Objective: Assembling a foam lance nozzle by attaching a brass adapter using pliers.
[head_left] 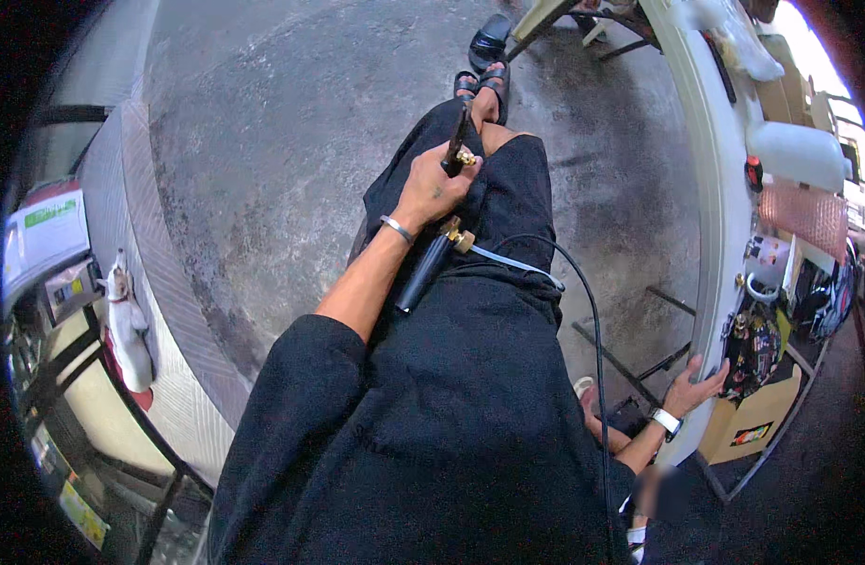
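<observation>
My left hand point(434, 193), with a silver bracelet at the wrist, is closed over my lap around a dark slim tool point(457, 139). A knobbly brass-coloured piece point(467, 158) shows at my fingertips; whether it belongs to the tool I cannot tell. Under my forearm lies a black cylinder point(426, 273) with a brass fitting point(456, 234) at its upper end. From near that fitting a pale blue-grey hose point(519, 265) runs to the right. My right hand is out of the picture.
A long pale table point(707, 226) on my right bears a white jug-like container point(798, 155) and a cardboard box point(754, 414). A co-worker's hand point(693, 386) touches its edge. A black cable point(597, 348) hangs beside me. A white dog point(129, 334) lies at left.
</observation>
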The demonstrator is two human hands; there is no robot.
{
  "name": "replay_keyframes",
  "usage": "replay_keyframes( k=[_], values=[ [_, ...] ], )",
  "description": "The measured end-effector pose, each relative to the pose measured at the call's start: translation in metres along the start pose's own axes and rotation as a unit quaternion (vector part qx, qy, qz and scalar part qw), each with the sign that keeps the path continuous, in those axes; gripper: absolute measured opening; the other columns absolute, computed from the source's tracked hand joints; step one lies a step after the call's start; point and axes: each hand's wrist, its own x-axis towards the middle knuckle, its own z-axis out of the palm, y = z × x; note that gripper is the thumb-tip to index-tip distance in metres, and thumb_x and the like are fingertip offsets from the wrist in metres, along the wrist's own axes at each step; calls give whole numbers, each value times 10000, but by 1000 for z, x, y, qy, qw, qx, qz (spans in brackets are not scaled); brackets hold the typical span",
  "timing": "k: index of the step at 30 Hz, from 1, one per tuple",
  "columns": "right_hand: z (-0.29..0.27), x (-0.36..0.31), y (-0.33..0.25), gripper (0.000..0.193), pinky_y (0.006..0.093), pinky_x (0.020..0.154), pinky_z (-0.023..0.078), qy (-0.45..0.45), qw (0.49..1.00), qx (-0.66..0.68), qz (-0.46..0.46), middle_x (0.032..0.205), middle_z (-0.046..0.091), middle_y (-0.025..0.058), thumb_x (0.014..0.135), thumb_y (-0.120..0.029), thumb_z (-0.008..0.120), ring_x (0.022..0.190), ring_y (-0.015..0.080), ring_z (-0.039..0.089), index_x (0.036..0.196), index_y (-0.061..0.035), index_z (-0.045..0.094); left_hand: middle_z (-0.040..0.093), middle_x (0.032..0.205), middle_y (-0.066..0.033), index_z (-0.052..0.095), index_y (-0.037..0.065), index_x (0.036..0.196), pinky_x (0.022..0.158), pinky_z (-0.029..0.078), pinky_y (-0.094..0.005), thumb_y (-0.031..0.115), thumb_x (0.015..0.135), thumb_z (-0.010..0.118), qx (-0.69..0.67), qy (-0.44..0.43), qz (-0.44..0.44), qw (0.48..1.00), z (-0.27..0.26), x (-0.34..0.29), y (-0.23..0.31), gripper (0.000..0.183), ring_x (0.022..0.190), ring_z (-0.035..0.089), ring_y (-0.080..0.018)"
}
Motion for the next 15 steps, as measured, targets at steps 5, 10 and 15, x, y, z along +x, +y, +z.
replay_keyframes(
  k=[5, 10, 15],
  values=[
    [4, 12, 32, 584, 435, 984, 289, -57, 997, -23, -38, 1248, 417, 233, 799, -321, 612, 1165, 365, 386, 1227, 19, 407, 623, 718, -125, 607, -12, 789, 625, 446, -329, 241, 784, 628, 59, -22, 27, 998, -1, 7, -10, 254, 664, 585, -176],
    [9, 18, 3, 435, 400, 920, 341, -30, 998, 10, -45, 1090, 500, 185, 787, -238, 618, 1037, 336, 464, 1120, 6, 480, 491, 624, 36, 560, 20, 733, 526, 367, -235, 164, 832, 603, -62, 1, -19, 998, -10, 0, -20, 180, 590, 422, -52],
    [1, 16, -9, 233, 397, 860, 382, -37, 997, 68, -1, 997, 512, 168, 822, -158, 561, 983, 337, 474, 985, 6, 535, 549, 645, -33, 565, -1, 763, 577, 412, -274, 212, 825, 611, 38, -20, 19, 999, -6, 7, -9, 227, 608, 478, -100]
  ],
)
